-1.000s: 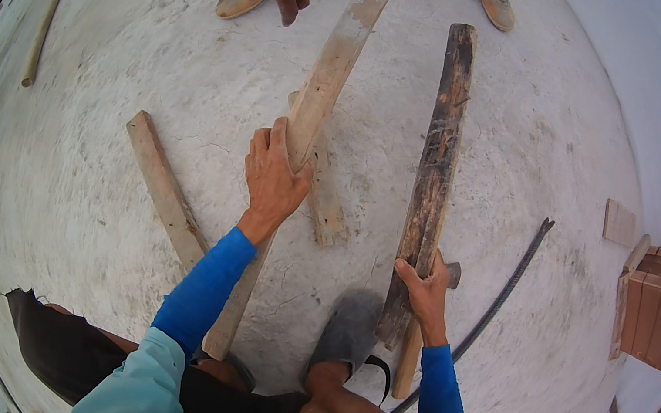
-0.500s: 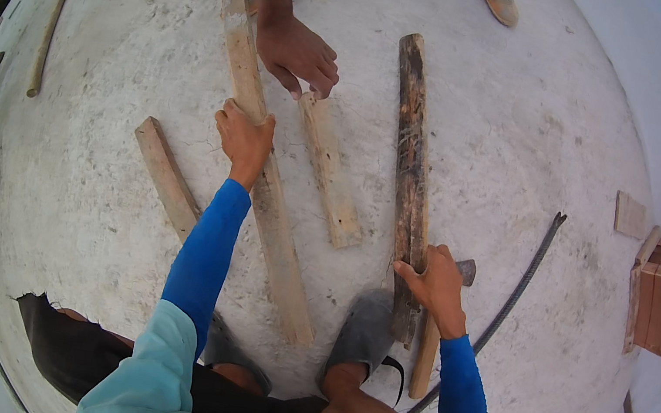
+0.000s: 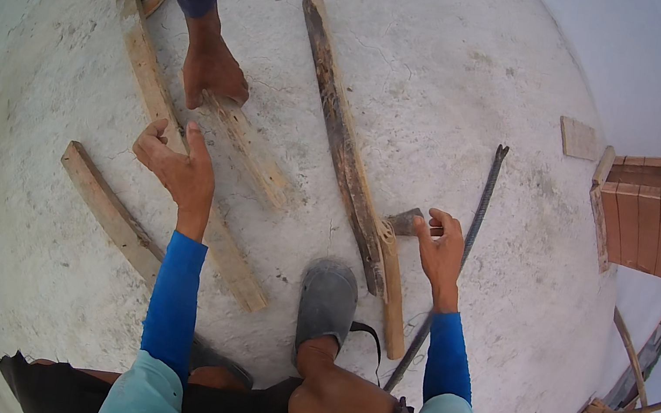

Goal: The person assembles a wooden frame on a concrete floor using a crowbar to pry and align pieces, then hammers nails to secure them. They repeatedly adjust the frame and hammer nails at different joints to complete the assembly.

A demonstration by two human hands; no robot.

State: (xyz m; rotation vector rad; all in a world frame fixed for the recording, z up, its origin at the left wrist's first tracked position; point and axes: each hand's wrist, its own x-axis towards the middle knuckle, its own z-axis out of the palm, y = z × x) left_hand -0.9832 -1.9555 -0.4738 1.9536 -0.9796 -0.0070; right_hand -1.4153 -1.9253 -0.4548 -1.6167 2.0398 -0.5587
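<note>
My left hand (image 3: 182, 180) is open, fingers apart, above a long pale plank (image 3: 228, 259) lying on the floor. My right hand (image 3: 438, 257) is also open and holds nothing. It hovers beside the dark head of a hammer-like tool (image 3: 390, 308), whose wooden handle points toward me. Against that handle lies a long, dark-stained timber (image 3: 342, 142). A co-worker's hand (image 3: 216, 78) grips the far end of a shorter pale plank (image 3: 249, 155), between the long plank and the dark timber.
Another wooden piece (image 3: 113, 208) lies left of the long plank. A dark pry bar (image 3: 485, 197) rests on the right. Farther right are a small flat board (image 3: 577, 138) and a reddish-brown wooden structure (image 3: 658, 227). My grey clog (image 3: 327, 299) stands near the tool's handle.
My left hand has let go of the long plank, and my right hand has released the dark timber. The co-worker's hand has taken hold of the shorter plank. The view has shifted right.
</note>
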